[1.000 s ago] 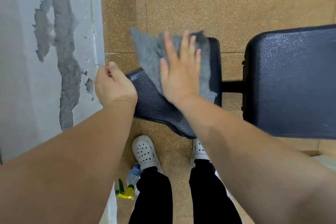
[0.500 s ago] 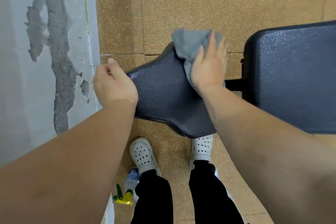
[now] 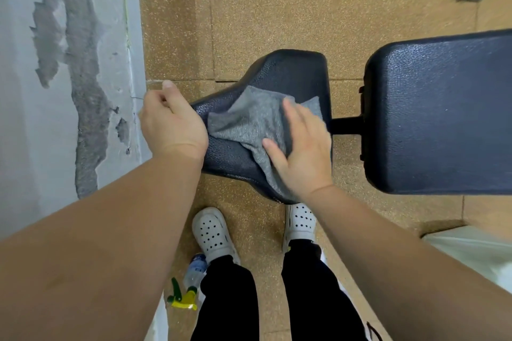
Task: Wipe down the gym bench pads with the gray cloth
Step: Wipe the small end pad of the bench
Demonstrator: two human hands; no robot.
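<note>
Progress stands at the seat pad (image 3: 293,72), the smaller of the two black pads on the surface. The gray cloth (image 3: 255,119) lies partly unfolded across the pad's middle, and one corner hangs over the near edge. The right hand (image 3: 302,152) presses down on the cloth with fingers straight and spread, palm flat, which is the posture for a wiping stroke. The left hand (image 3: 173,122) sits at the pad's narrow end with fingers curled and thumb raised. It appears to grip that end to steady it, though the back of the hand hides the actual contact. The wide far portion of the seat pad is uncovered, and no visible sheen or streak indicates whether it has been wiped. The back pad (image 3: 443,113), joined by a black bar (image 3: 346,126) and well apart from the cloth, has nothing on it and neither hand near it. On that evidence the task is judged to be in its first half: the seat pad is in work, and the larger back pad remains to be done. A spray bottle (image 3: 191,282) lies on the floor (image 3: 277,8) beside the person's left shoe (image 3: 212,232), not in use.
</note>
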